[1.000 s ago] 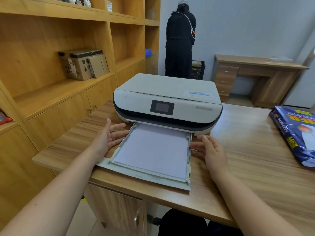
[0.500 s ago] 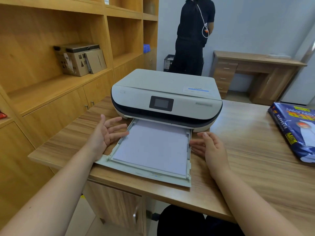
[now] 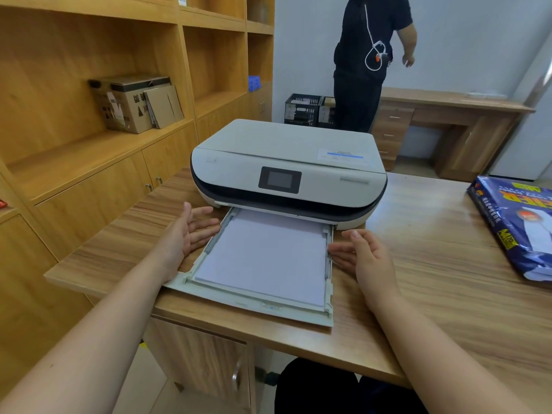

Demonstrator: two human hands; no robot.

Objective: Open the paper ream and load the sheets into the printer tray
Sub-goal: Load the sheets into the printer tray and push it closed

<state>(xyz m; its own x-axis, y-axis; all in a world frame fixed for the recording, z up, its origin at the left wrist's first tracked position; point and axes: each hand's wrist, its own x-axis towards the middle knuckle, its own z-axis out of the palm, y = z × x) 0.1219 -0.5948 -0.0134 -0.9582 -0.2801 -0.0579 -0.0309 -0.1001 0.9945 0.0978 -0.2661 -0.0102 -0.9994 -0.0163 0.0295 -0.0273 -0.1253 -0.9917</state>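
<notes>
A white printer (image 3: 286,162) stands on the wooden desk (image 3: 433,264). Its tray (image 3: 245,300) is pulled out toward me and holds a flat stack of white sheets (image 3: 265,252). My left hand (image 3: 185,234) is open beside the tray's left wall, palm turned toward it. My right hand (image 3: 364,258) is open beside the tray's right wall, fingers close to the rim. Neither hand holds anything. The blue paper ream (image 3: 519,225) lies at the desk's right edge, its near end torn open with white sheets showing.
Wooden shelving (image 3: 89,144) runs along the left, with cardboard boxes (image 3: 131,103) on it. A person in black (image 3: 364,61) stands at the back next to a black crate (image 3: 301,110) and a second desk (image 3: 448,124). The tray overhangs the desk's near edge.
Both hands stay beside the tray, fingers a little more spread. My view has dipped slightly. The person at the back has stepped right and turned.
</notes>
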